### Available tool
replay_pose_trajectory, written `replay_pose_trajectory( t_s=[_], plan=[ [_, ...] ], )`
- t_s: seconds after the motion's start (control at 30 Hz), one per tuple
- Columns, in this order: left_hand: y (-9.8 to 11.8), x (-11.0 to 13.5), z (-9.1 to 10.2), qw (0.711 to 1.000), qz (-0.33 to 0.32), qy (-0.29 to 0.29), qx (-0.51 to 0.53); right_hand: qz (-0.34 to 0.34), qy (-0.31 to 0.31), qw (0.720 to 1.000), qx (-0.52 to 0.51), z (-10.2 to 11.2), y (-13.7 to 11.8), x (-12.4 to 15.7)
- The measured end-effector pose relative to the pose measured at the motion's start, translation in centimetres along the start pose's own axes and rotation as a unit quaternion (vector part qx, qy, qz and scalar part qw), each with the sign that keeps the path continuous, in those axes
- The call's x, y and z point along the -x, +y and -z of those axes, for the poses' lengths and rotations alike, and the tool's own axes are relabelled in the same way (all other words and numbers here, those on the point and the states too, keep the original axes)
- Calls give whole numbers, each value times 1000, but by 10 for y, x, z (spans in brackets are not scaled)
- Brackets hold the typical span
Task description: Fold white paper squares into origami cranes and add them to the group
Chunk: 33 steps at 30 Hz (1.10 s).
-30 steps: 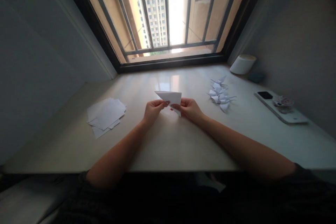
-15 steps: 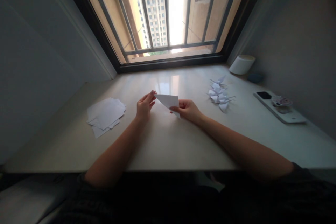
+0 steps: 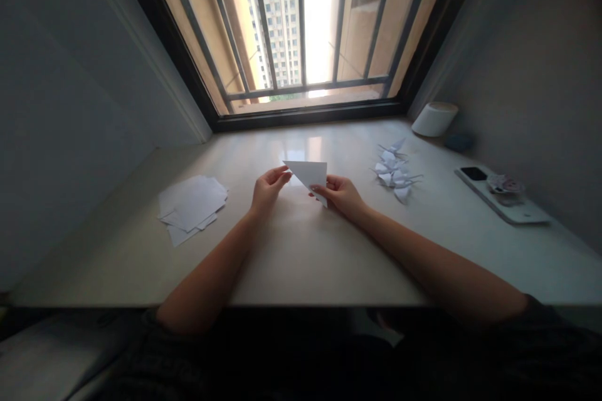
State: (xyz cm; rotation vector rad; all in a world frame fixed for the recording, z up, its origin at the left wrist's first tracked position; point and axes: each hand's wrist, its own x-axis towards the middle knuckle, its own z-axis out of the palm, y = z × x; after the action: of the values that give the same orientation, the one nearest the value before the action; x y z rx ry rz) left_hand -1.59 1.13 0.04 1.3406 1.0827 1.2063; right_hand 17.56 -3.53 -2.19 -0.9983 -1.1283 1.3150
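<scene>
A white sheet of paper (image 3: 310, 170), folded into a triangle, is held up above the tabletop. My right hand (image 3: 343, 194) grips its lower right part, thumb on the near face and the other fingers behind. At the pointed left corner is my left hand (image 3: 270, 188), its fingers drawn together with the fingertips at the paper's edge; part of the index finger seems to be behind the paper. The far face of the paper is hidden from me.
Loose white paper sheets (image 3: 192, 202) are stacked on the left of the table (image 3: 301, 263). To the right lie several folded paper cranes (image 3: 394, 169), a phone (image 3: 501, 195) and a white cylindrical object (image 3: 435, 119). A barred window (image 3: 310, 114) rises behind the table.
The folded paper has shifted slightly right and up, turning more of its face to me. My left hand has moved right, and its fingertips now sit just below the paper's left tip.
</scene>
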Motion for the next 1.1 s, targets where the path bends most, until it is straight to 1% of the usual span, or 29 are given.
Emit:
replay_pose_trajectory(
  t_s=[0.07, 0.13, 0.27, 0.37, 0.43, 0.5, 0.63, 0.73, 0.97, 1.1],
  plan=[
    [0, 4, -5, 999, -1, -48, -19, 3, -7, 1000, 1, 0, 2, 0],
    [1, 8, -8, 997, -3, -71, -33, 2, -23, 1000, 6, -1, 3, 1],
    [2, 10, -9, 995, 9, -79, -52, 0, -47, 998, 28, -1, 3, 1],
    [3, 6, -4, 996, 30, -57, -60, 0, -55, 997, 49, -1, 1, 2],
    [4, 3, 1, 999, 39, -5, -32, 2, -55, 997, 59, -2, -1, 2],
    [5, 1, 3, 999, 43, 12, -14, 4, -53, 996, 66, -3, -3, 3],
    [6, 1, 2, 999, 48, 18, 5, 7, -59, 997, 57, -6, -5, 3],
    [5, 2, -1, 999, 34, 24, 2, 10, -58, 997, 54, -7, -7, 4],
    [0, 1, -1, 997, -10, 56, -52, 2, -55, 996, 66, -7, -8, 4],
    [0, 1, 0, 995, -11, 82, -61, -5, -60, 996, 63, -6, -7, 4]
  ],
)
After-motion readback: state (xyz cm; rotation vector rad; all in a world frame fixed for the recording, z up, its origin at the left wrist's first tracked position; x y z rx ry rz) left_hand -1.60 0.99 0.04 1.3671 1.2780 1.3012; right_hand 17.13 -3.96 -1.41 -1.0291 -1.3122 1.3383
